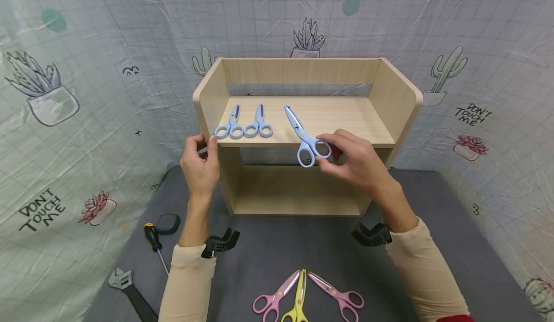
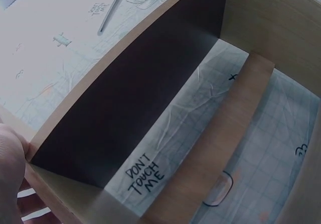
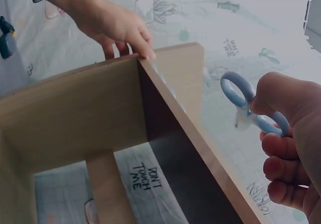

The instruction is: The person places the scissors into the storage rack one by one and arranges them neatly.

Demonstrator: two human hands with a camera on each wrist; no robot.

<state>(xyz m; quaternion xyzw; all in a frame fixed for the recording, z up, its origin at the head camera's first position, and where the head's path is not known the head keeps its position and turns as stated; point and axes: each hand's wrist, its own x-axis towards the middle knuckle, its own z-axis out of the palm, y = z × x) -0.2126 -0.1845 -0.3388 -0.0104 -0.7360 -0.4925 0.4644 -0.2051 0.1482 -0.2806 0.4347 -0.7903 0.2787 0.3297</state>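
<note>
Left hand (image 1: pixel 200 164) grips the shelf (image 1: pixel 311 120) edge to steady it; right hand (image 1: pixel 352 163) pinches blue scissors (image 1: pixel 304 136) by the handle, blades resting on the shelf board.

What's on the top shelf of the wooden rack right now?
Three blue scissors lie on the top shelf: two side by side at the left, and a third whose handles overhang the front edge, pinched by the right hand. The hand partly covers one handle loop.

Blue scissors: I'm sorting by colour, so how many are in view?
3. Two blue scissors lie side by side on the shelf's left part; the third blue pair overhangs its front edge, handles held by the right hand. None appear hidden.
</note>
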